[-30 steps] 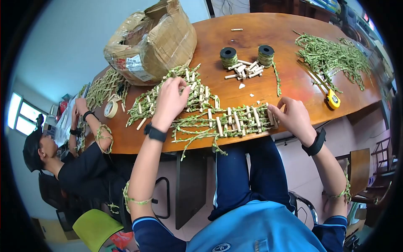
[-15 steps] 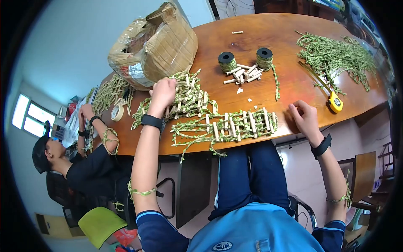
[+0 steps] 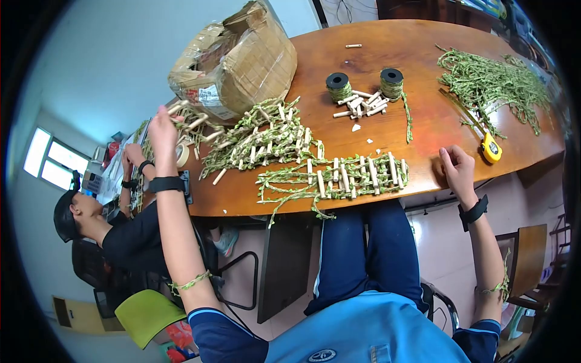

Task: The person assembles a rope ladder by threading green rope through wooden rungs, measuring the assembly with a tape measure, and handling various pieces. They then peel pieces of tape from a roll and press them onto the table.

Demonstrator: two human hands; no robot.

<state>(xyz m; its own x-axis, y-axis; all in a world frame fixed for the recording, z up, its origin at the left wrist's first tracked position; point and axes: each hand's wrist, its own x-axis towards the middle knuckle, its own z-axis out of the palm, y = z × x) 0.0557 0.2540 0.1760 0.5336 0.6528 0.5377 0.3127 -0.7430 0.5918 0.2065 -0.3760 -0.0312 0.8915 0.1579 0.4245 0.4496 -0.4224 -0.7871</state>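
My left hand (image 3: 162, 134) is raised at the table's left side, fingers closed on part of a leafy vine ladder with wooden rungs (image 3: 195, 123); motion blurs the rungs beside it. To its right is a heap of similar vine ladders (image 3: 266, 136). One vine ladder (image 3: 345, 176) lies stretched along the near table edge in front of me, loose vine ends pointing left. Right of that ladder, my right hand (image 3: 458, 170) rests at the table edge, loosely curled with nothing in it. Both my wrists wear black bands.
A torn cardboard box (image 3: 254, 66) stands behind the heap. Two vine spools (image 3: 338, 86) are beside loose wooden sticks (image 3: 363, 106). A yellow tape measure (image 3: 491, 148) and a vine pile (image 3: 493, 85) lie right. Another person (image 3: 130, 236) works at left, near a tape roll (image 3: 182, 155).
My left hand has moved left from the heap, drawing vine and rungs with it. My right hand stays at the table edge. The view has shifted slightly.
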